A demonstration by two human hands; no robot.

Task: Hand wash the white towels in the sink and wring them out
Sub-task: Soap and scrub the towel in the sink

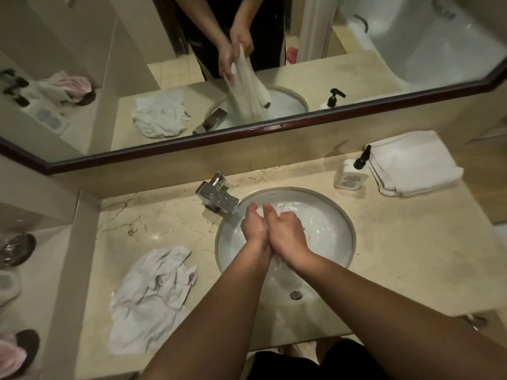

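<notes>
My left hand [253, 224] and my right hand [285, 229] are pressed side by side above the round white sink [341, 215], both gripping a wet white towel [259, 211] of which only a bit shows past my fingers. The mirror reflection [247, 86] shows the towel hanging down long from both hands into the basin. A crumpled white towel [148, 300] lies on the counter left of the sink. A stack of folded white towels [411, 163] sits at the back right.
A chrome faucet [216, 196] stands at the sink's back left, close to my left hand. A white pump bottle [349, 174] stands beside the folded towels. The marble counter [164, 215] runs under a framed mirror [192, 138]. Dark dishes [16, 249] sit far left.
</notes>
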